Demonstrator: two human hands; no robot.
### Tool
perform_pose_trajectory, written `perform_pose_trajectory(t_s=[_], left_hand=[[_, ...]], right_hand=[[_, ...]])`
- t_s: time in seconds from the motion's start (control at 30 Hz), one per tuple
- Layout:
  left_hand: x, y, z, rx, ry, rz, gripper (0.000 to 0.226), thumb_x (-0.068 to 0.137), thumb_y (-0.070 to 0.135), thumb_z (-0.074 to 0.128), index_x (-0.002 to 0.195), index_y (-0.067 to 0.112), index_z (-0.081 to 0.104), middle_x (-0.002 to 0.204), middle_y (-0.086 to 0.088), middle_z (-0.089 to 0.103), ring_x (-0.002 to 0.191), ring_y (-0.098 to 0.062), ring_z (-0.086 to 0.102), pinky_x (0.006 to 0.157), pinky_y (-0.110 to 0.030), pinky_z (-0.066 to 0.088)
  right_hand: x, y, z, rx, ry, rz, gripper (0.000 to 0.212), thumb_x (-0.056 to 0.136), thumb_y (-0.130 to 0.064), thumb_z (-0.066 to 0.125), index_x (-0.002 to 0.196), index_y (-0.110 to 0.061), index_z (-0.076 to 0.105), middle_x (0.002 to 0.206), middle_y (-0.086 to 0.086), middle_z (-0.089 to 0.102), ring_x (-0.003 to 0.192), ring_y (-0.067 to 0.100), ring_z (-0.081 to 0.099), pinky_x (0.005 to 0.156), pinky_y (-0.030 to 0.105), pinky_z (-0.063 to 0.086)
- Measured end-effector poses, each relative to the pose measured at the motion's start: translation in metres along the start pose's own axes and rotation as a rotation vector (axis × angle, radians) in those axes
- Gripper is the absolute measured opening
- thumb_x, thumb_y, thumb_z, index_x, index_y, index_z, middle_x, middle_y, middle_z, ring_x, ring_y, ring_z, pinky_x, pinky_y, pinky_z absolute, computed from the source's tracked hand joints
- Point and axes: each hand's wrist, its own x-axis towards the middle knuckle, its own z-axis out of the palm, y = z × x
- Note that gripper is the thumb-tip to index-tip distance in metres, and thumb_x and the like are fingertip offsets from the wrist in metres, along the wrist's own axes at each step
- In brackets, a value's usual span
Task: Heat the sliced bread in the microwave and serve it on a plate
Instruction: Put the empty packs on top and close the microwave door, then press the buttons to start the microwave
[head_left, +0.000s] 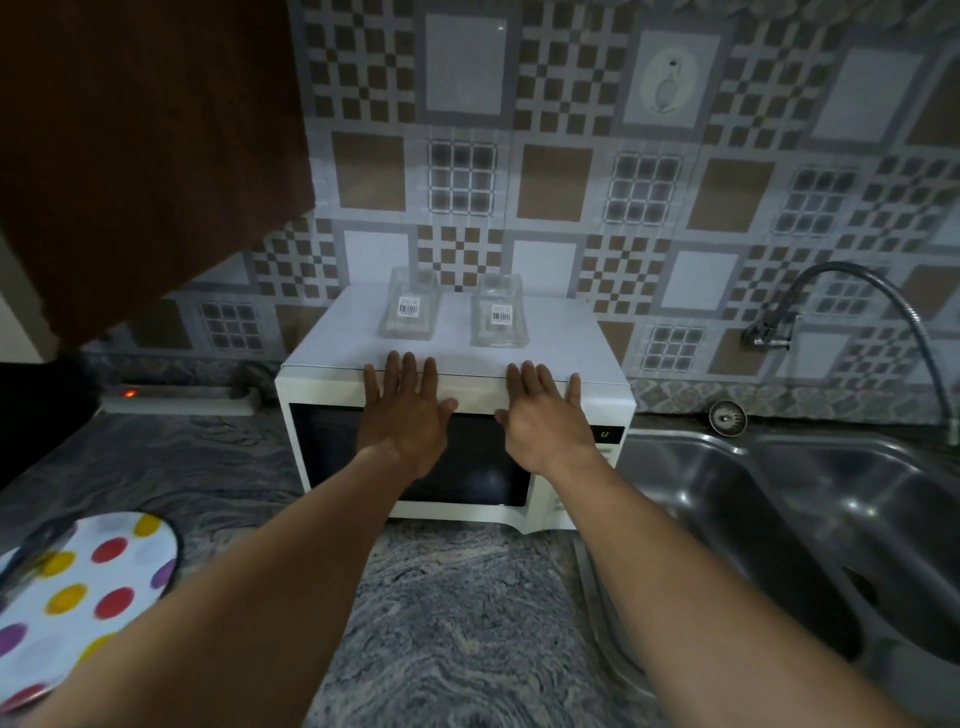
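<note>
Obs.: Both hands are laid flat on the front top edge of the white microwave (322, 384). The left hand (402, 415) and the right hand (545, 421) lie side by side, slightly apart. The fingers (408, 371) of each are held straight and a little spread, the tips reaching onto the top panel. Nothing is gripped or pinched by either hand.

Door: shut. The dark window (332, 452) is partly covered by both wrists. A green character is lit on the display (604, 434); it cannot be read.

Judgement: the flat palms suggest the oven is being steadied or pressed rather than opened.

Sliced bread: not seen anywhere. Whether it lies inside the oven cannot be told through the dark window.

Plate: a white plate with coloured dots (153, 551) is set on the surface (457, 623) at lower left, well apart from the oven. A blurred dark object lies across its left part and could not be identified.

Surroundings: two clear glass containers with barcode labels, one (410, 312) and the other (498, 317), are stood on the oven top just beyond the fingertips. They would be at risk if the oven were tipped or jolted. A steel sink (779, 493) with a flexible tap (883, 291) is just beside the oven on the right. A power strip (176, 397) with a red lamp lies at the wall on the left.
</note>
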Motion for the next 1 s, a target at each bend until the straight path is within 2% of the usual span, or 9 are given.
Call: perform_pose_trajectory(t_s=[0.13, 0.3, 0.43, 0.53, 0.6, 0.63, 0.83, 0.93, 1.0], left_hand=[[-0.025, 0.009, 0.014, -0.045, 0.11, 0.08, 0.066, 0.104, 0.045, 0.019, 0.157, 0.014, -0.006, 0.164, -0.017, -0.012, 0.15, -0.032, -0.018, 0.121, -0.052, -0.009], [-0.067, 0.029, 0.054, -0.113, 0.232, 0.241, 0.065, 0.099, 0.036, 0.036, 0.157, 0.016, 0.015, 0.163, -0.02, 0.012, 0.152, -0.036, 0.003, 0.121, -0.056, 0.008], [-0.101, 0.057, 0.095, -0.169, 0.088, 0.254, 0.062, 0.101, 0.042, 0.022, 0.156, 0.016, 0.015, 0.161, -0.018, 0.022, 0.151, -0.032, 0.01, 0.122, -0.055, 0.011], [-0.113, 0.075, 0.124, -0.218, -0.048, 0.237, 0.064, 0.101, 0.046, 0.015, 0.158, 0.017, 0.008, 0.163, -0.014, 0.017, 0.152, -0.029, 0.006, 0.123, -0.05, 0.008], [-0.117, 0.086, 0.144, -0.266, -0.124, 0.194, 0.064, 0.102, 0.048, 0.015, 0.158, 0.017, 0.006, 0.165, -0.012, 0.011, 0.153, -0.027, 0.002, 0.123, -0.048, 0.005], [-0.119, 0.09, 0.156, -0.29, -0.156, 0.159, 0.064, 0.103, 0.049, 0.016, 0.158, 0.017, 0.006, 0.165, -0.011, 0.009, 0.153, -0.027, 0.001, 0.123, -0.048, 0.003], [-0.133, 0.108, 0.207, -0.194, -0.319, 0.091, 0.071, 0.096, 0.062, 0.0, 0.156, 0.027, -0.011, 0.164, -0.007, -0.016, 0.15, -0.028, -0.017, 0.121, -0.053, -0.007], [-0.132, 0.11, 0.214, -0.201, -0.29, 0.057, 0.07, 0.094, 0.065, -0.002, 0.156, 0.032, -0.011, 0.164, -0.004, -0.016, 0.15, -0.024, -0.018, 0.121, -0.052, -0.01], [-0.132, 0.11, 0.215, -0.202, -0.267, 0.058, 0.07, 0.094, 0.066, 0.0, 0.156, 0.033, -0.009, 0.165, -0.003, -0.013, 0.151, -0.023, -0.017, 0.121, -0.052, -0.01]], right_hand=[[-0.02, 0.005, 0.002, 0.048, 0.083, 0.055, 0.07, 0.104, -0.032, 0.043, 0.16, -0.011, 0.006, 0.166, 0.013, 0.006, 0.154, 0.03, -0.004, 0.121, 0.062, 0.0], [-0.06, 0.025, 0.021, 0.112, 0.165, 0.201, 0.082, 0.1, -0.027, 0.048, 0.159, -0.014, -0.008, 0.166, 0.019, -0.007, 0.153, 0.033, -0.012, 0.122, 0.06, 0.002], [-0.085, 0.045, 0.046, 0.233, 0.227, 0.364, 0.096, 0.094, -0.026, 0.06, 0.158, -0.016, -0.01, 0.165, 0.019, -0.006, 0.153, 0.036, -0.006, 0.123, 0.057, 0.009], [-0.093, 0.063, 0.071, 0.435, 0.243, 0.441, 0.101, 0.089, -0.019, 0.068, 0.159, -0.014, -0.005, 0.162, 0.02, 0.012, 0.147, 0.039, 0.023, 0.117, 0.053, 0.03], [-0.094, 0.073, 0.09, 0.571, 0.209, 0.494, 0.097, 0.092, -0.017, 0.067, 0.16, -0.016, -0.003, 0.158, 0.016, 0.025, 0.135, 0.038, 0.044, 0.107, 0.044, 0.043], [-0.093, 0.077, 0.099, 0.602, 0.177, 0.512, 0.094, 0.094, -0.018, 0.065, 0.16, -0.016, -0.001, 0.157, 0.015, 0.03, 0.131, 0.037, 0.049, 0.102, 0.042, 0.045], [-0.087, 0.092, 0.152, 0.739, 0.159, 0.452, 0.069, 0.095, -0.02, 0.065, 0.152, -0.023, 0.025, 0.139, 0.005, 0.055, 0.12, 0.029, 0.059, 0.092, 0.037, 0.048], [-0.078, 0.095, 0.164, 0.783, 0.25, 0.46, 0.046, 0.097, -0.023, 0.062, 0.137, -0.02, 0.038, 0.126, 0.005, 0.062, 0.109, 0.028, 0.063, 0.083, 0.037, 0.052], [-0.074, 0.094, 0.166, 0.783, 0.311, 0.481, 0.036, 0.098, -0.023, 0.061, 0.129, -0.018, 0.042, 0.119, 0.005, 0.064, 0.101, 0.027, 0.064, 0.074, 0.032, 0.047]])
